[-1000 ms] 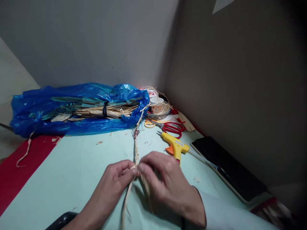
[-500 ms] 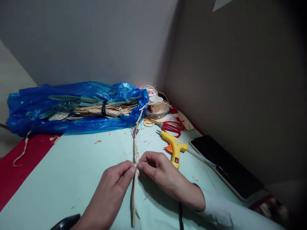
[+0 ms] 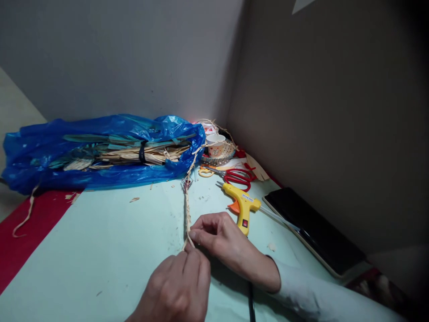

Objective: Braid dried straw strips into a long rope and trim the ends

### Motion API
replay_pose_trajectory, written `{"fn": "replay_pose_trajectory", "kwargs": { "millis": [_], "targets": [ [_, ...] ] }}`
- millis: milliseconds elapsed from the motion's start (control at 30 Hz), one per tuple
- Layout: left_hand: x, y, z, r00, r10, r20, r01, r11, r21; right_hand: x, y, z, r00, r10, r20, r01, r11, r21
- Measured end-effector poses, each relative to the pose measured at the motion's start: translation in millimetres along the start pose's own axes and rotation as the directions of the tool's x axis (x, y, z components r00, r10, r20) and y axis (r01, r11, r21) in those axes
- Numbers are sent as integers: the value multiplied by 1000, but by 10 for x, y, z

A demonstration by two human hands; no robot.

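Note:
A thin braid of pale dried fibre point(image 3: 187, 208) runs toward me over the light green table top. Its far part passes a small metal clip point(image 3: 187, 183) and reaches back beside the blue bag. My right hand point(image 3: 219, 237) pinches the braid's near end between thumb and forefinger. Just below, my left hand point(image 3: 179, 284) is closed, knuckles up, on the loose strands, which fork apart above it. The strand ends under my left hand are hidden.
A blue plastic bag point(image 3: 110, 179) with a tied fibre bundle point(image 3: 157, 155) lies at the back left. Right of the braid are red-handled scissors point(image 3: 239, 177), a yellow glue gun point(image 3: 244, 201), a paper cup point(image 3: 215, 145) and a black tablet-like slab point(image 3: 311, 228).
My left hand has moved down and right and turned over, now covering the strands that hung free. My right hand keeps its pinch. The whole view has shifted slightly.

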State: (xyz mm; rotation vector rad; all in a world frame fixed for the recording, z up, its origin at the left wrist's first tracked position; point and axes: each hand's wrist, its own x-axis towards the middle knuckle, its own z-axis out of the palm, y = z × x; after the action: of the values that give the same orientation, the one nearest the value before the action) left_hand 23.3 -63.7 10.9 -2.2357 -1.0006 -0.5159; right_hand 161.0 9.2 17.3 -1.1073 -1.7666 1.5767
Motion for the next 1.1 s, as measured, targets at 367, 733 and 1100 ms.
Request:
{"fn": "replay_pose_trajectory", "kwargs": {
  "millis": [367, 733, 1100],
  "targets": [
    [48, -156, -63, 843, -443, 304, 537, 721, -438, -12, -68, -6, 997, 63, 47, -69, 986, 149],
    [87, -364, 157, 404, -173, 898, 727, -535, -430, -24, -62, -19, 996, 10, 93, -29, 978, 208],
    [151, -319, 79, 329, -368, 870, 850, -285, -443, -165, -116, -18, 978, -207, -27, 158, 817, -554]
  ]
}}
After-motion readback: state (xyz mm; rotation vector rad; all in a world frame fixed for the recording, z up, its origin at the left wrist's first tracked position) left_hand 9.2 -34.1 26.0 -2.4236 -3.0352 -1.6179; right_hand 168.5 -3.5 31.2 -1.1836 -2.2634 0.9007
